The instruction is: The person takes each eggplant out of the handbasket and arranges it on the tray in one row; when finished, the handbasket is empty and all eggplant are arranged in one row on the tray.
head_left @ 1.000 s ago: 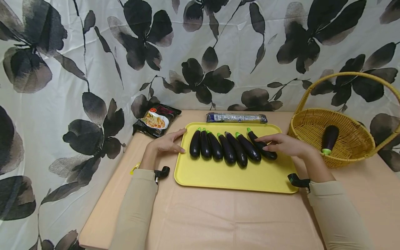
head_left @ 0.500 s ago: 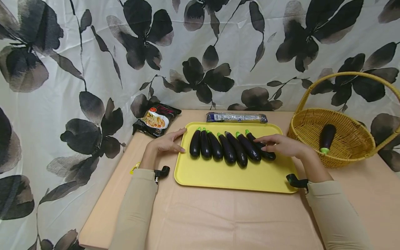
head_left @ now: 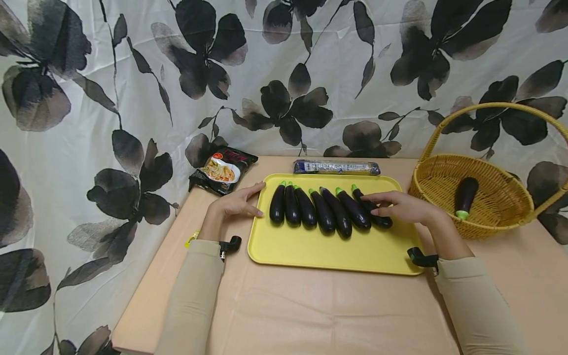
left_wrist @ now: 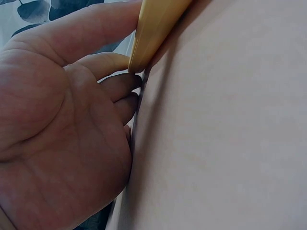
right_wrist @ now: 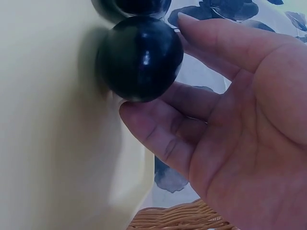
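On the yellow tray (head_left: 319, 254), several dark purple eggplants lie side by side in a row, green stems toward the back. The rightmost eggplant (head_left: 382, 221) sits between the thumb and fingers of my right hand (head_left: 404, 207). In the right wrist view its round glossy end (right_wrist: 141, 60) shows, with the thumb on one side and the fingertips against the other; a neighbouring eggplant (right_wrist: 132, 5) sits close behind. My left hand (head_left: 234, 204) touches the tray's left edge with thumb and fingertips. The left wrist view shows those fingers extended against the tray rim (left_wrist: 153, 33), palm bare.
At the right stands a wicker basket (head_left: 497, 207) with a tall handle, holding one eggplant (head_left: 466, 195). Behind the tray lies a long blue-and-silver packet (head_left: 336, 167). A black noodle packet (head_left: 223, 170) rests at the back left, near the table's edge. A floral curtain hangs behind.
My right hand and the rightmost eggplant have shifted very slightly left since a second ago. The left hand and the tray look unmoved.
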Available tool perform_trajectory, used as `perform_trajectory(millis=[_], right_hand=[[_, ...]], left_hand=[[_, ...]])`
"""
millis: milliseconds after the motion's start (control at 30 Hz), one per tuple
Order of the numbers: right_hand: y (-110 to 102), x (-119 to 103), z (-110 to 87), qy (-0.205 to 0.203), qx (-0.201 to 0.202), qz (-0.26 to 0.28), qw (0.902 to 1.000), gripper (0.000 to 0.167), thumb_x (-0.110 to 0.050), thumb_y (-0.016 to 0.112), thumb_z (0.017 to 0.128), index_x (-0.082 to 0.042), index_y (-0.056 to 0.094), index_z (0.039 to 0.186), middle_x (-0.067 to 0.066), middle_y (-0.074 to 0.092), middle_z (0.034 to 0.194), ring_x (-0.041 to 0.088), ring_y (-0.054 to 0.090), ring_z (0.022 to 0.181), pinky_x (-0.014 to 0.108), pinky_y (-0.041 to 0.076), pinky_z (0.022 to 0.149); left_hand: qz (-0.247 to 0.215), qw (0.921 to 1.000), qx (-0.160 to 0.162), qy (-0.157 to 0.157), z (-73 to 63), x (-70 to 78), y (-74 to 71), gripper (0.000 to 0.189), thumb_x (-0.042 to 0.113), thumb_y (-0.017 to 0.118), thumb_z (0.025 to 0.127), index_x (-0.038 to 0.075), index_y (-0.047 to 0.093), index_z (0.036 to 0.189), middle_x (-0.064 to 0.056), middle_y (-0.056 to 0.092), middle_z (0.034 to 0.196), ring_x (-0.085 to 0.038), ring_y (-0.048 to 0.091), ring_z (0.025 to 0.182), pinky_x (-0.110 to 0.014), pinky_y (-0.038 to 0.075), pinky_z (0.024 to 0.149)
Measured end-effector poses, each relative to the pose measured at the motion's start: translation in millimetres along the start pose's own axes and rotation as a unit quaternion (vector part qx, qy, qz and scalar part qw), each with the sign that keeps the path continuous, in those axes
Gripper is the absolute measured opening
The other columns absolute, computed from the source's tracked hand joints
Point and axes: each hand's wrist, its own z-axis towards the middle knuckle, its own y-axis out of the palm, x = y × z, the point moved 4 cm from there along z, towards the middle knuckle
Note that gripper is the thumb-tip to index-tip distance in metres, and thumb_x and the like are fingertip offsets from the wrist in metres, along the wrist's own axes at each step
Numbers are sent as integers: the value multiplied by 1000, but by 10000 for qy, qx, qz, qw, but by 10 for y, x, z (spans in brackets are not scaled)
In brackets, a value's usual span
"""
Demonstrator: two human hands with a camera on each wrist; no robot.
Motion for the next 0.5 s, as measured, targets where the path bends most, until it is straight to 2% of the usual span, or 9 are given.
perform_trajectory(millis=[233,400,500], right_hand=[[-29,48,-9,116,148,-79,9998,53,-25,68,102,-11,55,152,23,50,156,41,47,142,62,41,112],[-44,76,-15,131,225,-100,9996,51,-16,68,101,-9,57,150,25,51,154,45,45,143,66,38,115],[-39,72,-17,131,194,-112,9997,48,-13,66,101,-8,59,149,25,53,152,44,48,141,64,41,112]], left_hand=[[-3,10000,-20,-25,12,4,5,111,22,91,79,18,24,168,-3,12,176,-26,3,164,-51,4,133],[-39,10000,-20,-27,13,14,14,110,17,89,80,15,22,168,-6,10,176,-28,1,164,-52,2,132],[-41,10000,-14,-21,11,22,17,110,17,90,80,16,23,168,-5,11,176,-27,2,164,-51,3,133]])
